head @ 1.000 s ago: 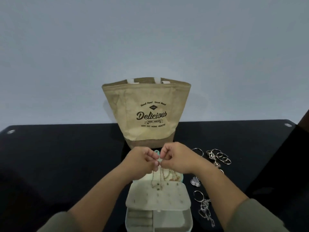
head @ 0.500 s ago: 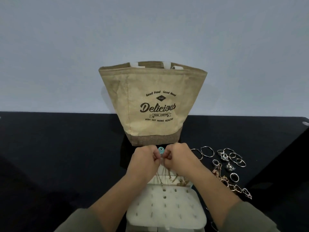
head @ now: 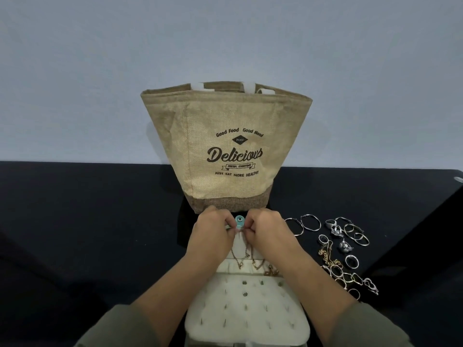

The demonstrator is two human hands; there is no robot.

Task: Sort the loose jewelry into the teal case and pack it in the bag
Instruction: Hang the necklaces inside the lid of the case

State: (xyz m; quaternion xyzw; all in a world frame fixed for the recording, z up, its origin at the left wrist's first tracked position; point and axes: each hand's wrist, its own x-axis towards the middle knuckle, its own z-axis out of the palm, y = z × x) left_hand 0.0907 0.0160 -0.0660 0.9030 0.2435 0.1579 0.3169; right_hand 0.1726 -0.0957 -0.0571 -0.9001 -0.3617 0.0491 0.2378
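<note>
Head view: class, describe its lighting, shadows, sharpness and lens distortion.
Head view: soft, even light; the bag throws a faint shadow on the wall. Head view: the bag's lettering is crisp, but the necklace pinched by the left hand and right hand is indistinct. Head view: the sleeves at the bottom edge look soft, stretched by the wide lens.

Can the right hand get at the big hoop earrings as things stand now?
Probably yes: the hoop earrings lie on the table just right of the right hand, with nothing between. But it pinches a thin chain, so it must release that first.
</note>
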